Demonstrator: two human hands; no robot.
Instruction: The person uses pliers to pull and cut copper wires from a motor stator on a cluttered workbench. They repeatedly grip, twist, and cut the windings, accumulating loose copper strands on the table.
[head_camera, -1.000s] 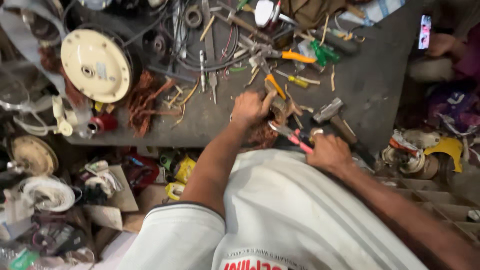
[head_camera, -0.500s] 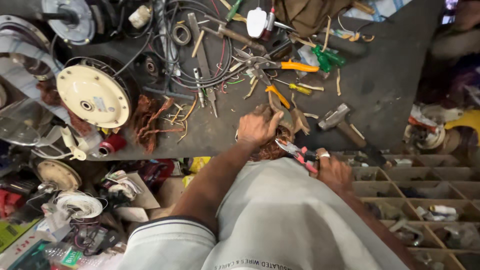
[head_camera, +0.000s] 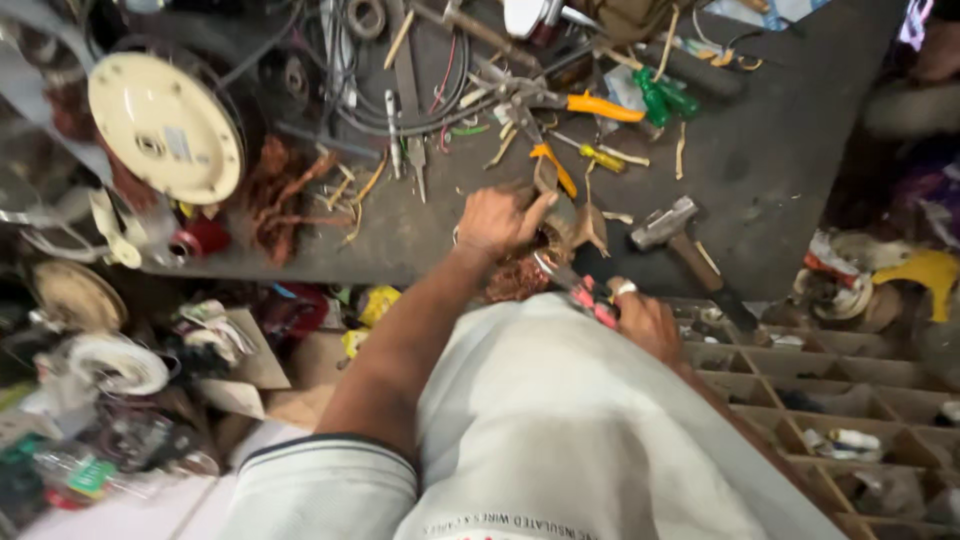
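Holding the copper coil at the desk edge, left hand clenched on it | right hand squeezing red-handled pliers | pliers might slip and nip your fingers.

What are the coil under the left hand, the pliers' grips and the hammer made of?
Coil: looks like bare copper wire, reddish-brown and shiny in strands; part hidden by the left hand.
Pliers in the right hand: grey metal jaws, grips probably pink-red plastic or rubber.
Hammer: dull grey metal head; dark handle, likely wood, unclear.
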